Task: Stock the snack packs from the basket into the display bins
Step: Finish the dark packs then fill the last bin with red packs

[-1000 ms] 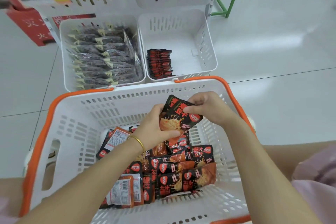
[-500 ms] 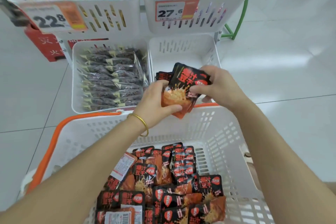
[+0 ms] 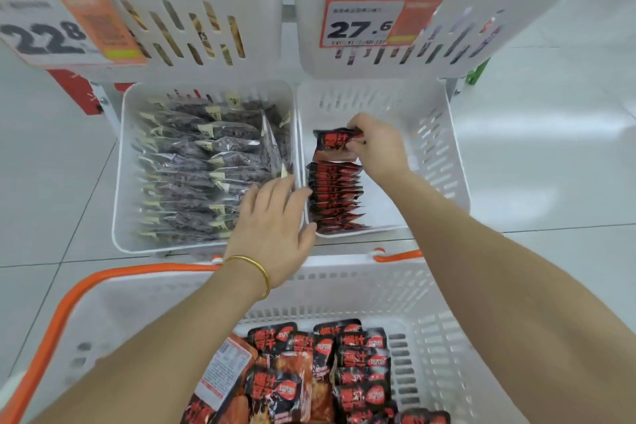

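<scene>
22.8 tag (image 3: 51, 31), 27.6 tag (image 3: 361, 26) on bins (image 3: 265, 27)

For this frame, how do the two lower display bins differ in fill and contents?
The lower left bin is packed nearly wall to wall with dark purplish packs; the lower right bin holds only one row of red-and-black snack packs along its left wall. The right hand grips more such packs inside the lower right bin, not the lower left. Both are white slotted plastic bins, side by side.

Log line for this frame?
step: placing | right hand: pinching red-black foil snack packs in white slotted plastic bin | left hand: open, beside packed row
</scene>
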A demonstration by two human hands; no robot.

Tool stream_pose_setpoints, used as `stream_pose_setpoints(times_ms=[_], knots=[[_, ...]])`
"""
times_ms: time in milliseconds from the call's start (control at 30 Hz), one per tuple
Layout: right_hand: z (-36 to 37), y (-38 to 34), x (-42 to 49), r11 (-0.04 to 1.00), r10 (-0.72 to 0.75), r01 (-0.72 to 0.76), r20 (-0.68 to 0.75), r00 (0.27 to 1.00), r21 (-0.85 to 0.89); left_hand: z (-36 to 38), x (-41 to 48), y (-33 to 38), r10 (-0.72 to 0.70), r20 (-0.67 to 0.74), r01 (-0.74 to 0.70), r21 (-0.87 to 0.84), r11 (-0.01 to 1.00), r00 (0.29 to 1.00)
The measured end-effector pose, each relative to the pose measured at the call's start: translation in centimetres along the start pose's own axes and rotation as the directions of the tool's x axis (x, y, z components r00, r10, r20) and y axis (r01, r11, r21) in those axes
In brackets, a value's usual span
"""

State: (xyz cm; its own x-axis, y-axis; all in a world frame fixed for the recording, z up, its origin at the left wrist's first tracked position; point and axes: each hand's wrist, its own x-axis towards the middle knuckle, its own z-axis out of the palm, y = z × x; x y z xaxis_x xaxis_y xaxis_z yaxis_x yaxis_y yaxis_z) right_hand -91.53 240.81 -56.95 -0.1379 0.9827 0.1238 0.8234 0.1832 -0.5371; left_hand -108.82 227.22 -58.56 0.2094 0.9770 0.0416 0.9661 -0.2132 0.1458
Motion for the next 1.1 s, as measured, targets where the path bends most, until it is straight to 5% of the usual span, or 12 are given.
stream_pose_setpoints(times_ms=[233, 467, 667, 933, 1100], knots=[[1.3, 0.9, 1.2, 0.904, 0.142, -0.242, 0.285, 0.948, 0.353, 0.3, 0.4, -0.2, -0.003, 0.018, 0.003, 0.005, 1.0, 1.0], [1.4, 0.0, 0.2, 0.946, -0.002, -0.124, 0.388, 0.922, 0.3, 0.4, 0.3, -0.2, -0.004, 0.022, 0.004, 0.009, 1.0, 1.0], [1.3, 0.2, 0.0, 0.965, 0.03, -0.13, 0.393, 0.919, 0.23, 0.3, 0.3, -0.2, 0.0, -0.009, 0.0, -0.009, 1.0, 1.0], [0.3, 1.0, -1.3, 0.959, 0.034, -0.125, 0.334, 0.942, 0.256, 0.1, 0.5, -0.2, 0.007, -0.044, -0.008, -0.026, 1.0, 0.999], [-3.5, -2.3, -8.6, 0.903, 0.031, -0.008, -0.046, 0.998, 0.43, -0.5, 1.0, -0.4, -0.018, -0.006, 0.018, -0.038, 0.999, 1.0]])
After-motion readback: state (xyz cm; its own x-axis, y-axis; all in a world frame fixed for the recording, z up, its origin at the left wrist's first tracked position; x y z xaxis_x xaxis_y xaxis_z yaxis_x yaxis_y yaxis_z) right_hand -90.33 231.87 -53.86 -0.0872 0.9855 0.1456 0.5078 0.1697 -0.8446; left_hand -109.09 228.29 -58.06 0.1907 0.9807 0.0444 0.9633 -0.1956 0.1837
